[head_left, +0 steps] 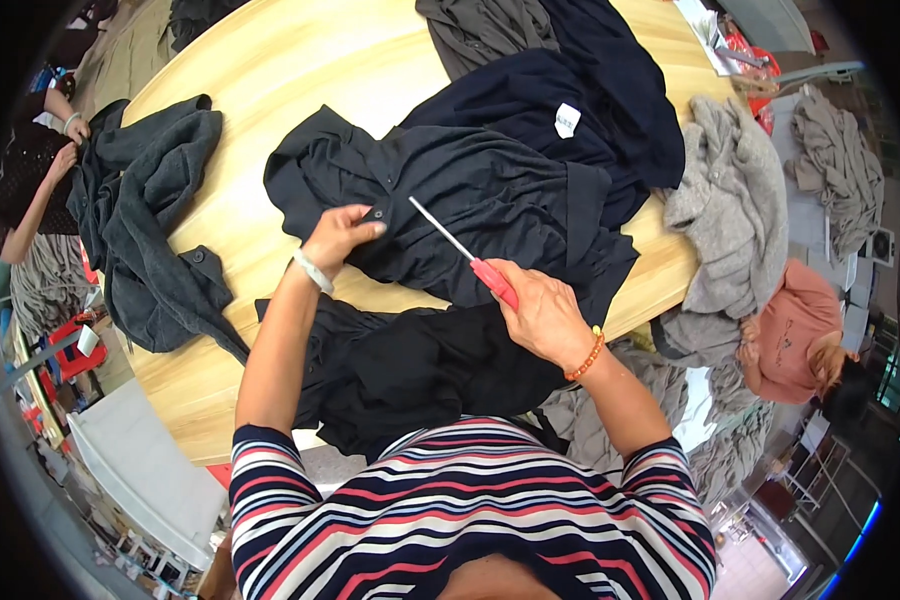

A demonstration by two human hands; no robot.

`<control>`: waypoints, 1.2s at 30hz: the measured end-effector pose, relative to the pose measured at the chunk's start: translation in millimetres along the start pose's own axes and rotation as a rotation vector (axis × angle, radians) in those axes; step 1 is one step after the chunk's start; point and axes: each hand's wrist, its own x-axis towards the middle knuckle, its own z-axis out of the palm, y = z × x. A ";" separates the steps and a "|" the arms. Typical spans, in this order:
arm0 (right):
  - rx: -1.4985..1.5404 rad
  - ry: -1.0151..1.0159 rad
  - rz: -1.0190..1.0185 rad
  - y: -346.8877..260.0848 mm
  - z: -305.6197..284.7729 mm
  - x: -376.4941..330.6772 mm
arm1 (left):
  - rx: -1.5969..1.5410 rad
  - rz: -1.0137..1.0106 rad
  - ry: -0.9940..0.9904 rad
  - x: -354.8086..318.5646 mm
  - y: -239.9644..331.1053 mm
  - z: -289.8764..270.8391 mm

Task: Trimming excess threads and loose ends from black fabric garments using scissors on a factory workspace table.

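Observation:
A charcoal knit garment (470, 180) with buttons lies bunched on the wooden table in front of me. My left hand (338, 238) is closed on its edge, thumb and fingers pinching the cloth beside a dark button (378, 213). In my right hand (545, 308) is a red-handled tool (492, 280) with a thin, straight metal shaft. The shaft points up and left over the garment, its tip a little right of the button; I cannot make out the tip's shape. A black garment (420, 365) lies at the near table edge, below both hands.
A navy garment (610, 110) with a white label and a grey-brown one (490, 30) lie beyond on the table (300, 60). Across at left, a person's hands (68, 140) hold a dark grey garment (155, 215). A person in a salmon top (802, 330) is beside a light grey garment (730, 190) at right.

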 end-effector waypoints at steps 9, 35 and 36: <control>-0.115 -0.186 -0.076 -8.4 6.5 -0.3 | -0.111 0.190 0.258 -20.6 -42.7 21.6; -0.150 -0.229 -0.023 -11.6 17.5 3.2 | 1.258 0.674 0.495 -49.1 -49.2 5.6; -0.127 -0.220 -0.037 -10.8 19.1 1.2 | 1.281 0.830 0.533 -51.5 -52.1 -0.1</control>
